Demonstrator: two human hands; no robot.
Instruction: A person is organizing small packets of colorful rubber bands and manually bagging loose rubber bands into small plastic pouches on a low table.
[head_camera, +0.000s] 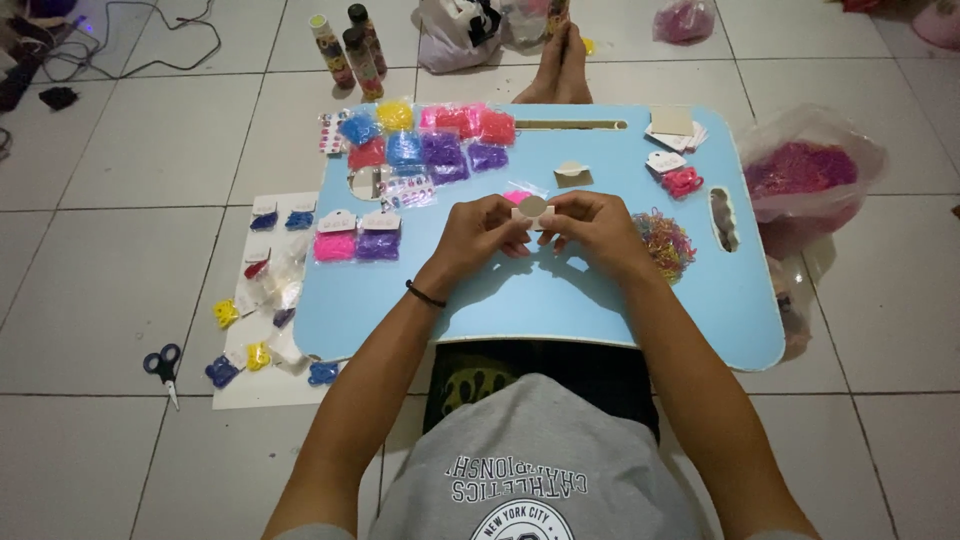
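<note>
We pinch a small pale card tag (532, 210) between both hands above the blue lap table (560, 290).

Our left hand (480, 235) and right hand (595, 228) each close on one end; the tag is whitish with a rounded top, with a pink packet (517, 196) just behind it.

Pale tiled floor (120, 170) with dark grout lines, evenly lit, cable (150, 45) trailing.

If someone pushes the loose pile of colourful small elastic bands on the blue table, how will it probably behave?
The pile of bands lies as a loose tangle of thin loops, so it would probably spread or drag rather than slide as one. It looks very light for its size. It sits near the blue table's right side, so stray bands might fall off.
</note>
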